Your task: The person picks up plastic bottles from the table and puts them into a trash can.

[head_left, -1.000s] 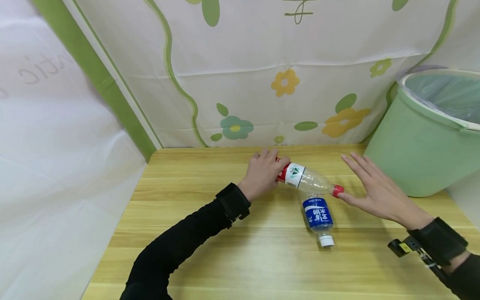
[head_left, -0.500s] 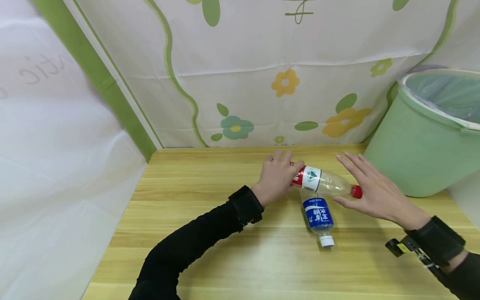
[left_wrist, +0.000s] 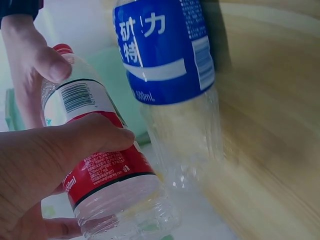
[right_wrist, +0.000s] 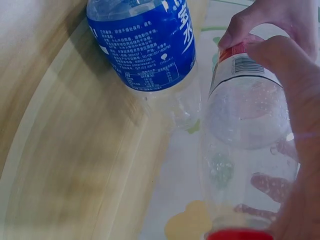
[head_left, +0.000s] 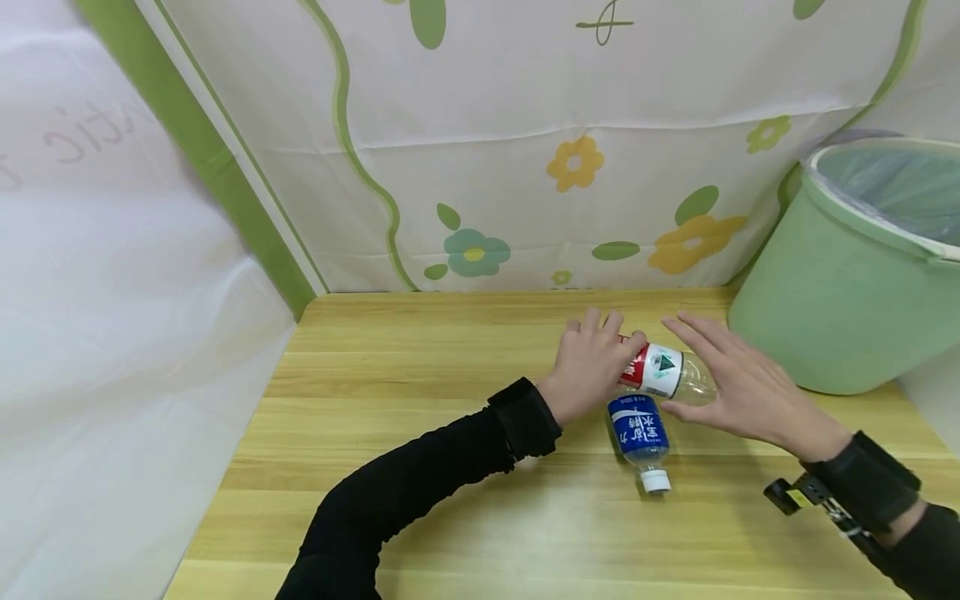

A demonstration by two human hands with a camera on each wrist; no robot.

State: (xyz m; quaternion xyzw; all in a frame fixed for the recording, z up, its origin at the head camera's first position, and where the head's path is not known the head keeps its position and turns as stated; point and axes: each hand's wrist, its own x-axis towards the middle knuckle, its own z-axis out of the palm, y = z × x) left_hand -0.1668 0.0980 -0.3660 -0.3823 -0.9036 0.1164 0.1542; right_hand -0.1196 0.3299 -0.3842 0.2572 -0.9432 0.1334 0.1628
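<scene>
My left hand (head_left: 588,362) grips a clear plastic bottle (head_left: 663,371) with a red and white label, its fingers and thumb around the base end. The bottle points right, towards my right hand (head_left: 750,392). That hand has its fingers extended and thumb spread around the neck end. In the right wrist view, fingers show through the clear plastic beyond the bottle (right_wrist: 245,117), and its red cap (right_wrist: 240,234) is at the lower edge. A second bottle (head_left: 639,429), with blue label and white cap, lies on the table just in front, cap towards me.
A pale green bin (head_left: 832,292) with a clear liner stands at the table's back right. The wooden table (head_left: 420,350) meets a white flower-printed cloth (head_left: 525,200) at the back. Another white cloth (head_left: 127,358) hangs on the left.
My left hand has carried the red-labelled bottle to the right, so its cap end has passed between my right thumb and fingers. My right hand has shifted slightly left. The blue-labelled bottle stays put.
</scene>
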